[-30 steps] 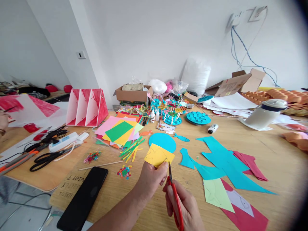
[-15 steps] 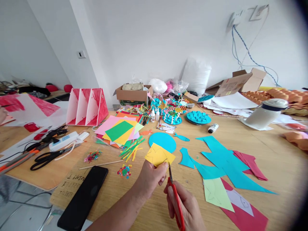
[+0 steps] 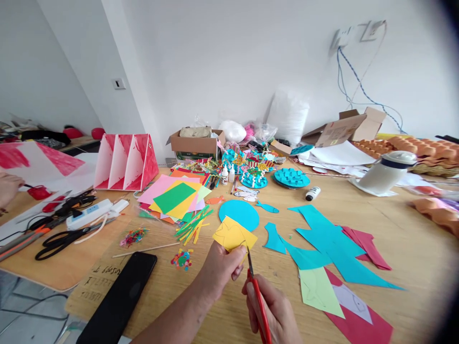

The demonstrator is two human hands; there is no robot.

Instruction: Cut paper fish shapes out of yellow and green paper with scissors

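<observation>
Between the thumb and fingers of my left hand is a yellow paper with a pencilled outline on it. My right hand grips red-handled scissors, whose blades meet the yellow paper's lower right edge, close to my left thumb. Just beyond the paper lies a blue paper circle. A blue paper fish and an orange paper fish rest on either side of the circle. To the right are blue paper scraps and a pale green sheet with a drawn outline.
A black phone lies at the near left, with black scissors beyond it. Stacked coloured paper sits left of centre. A white jug-like container stands at right. Another person's hand holds a brush at far left.
The view has shifted slightly. The scissor blades still touch the yellow paper in my left hand. At far left, the other person's hand has moved further into view, with its brush at the red pot.
</observation>
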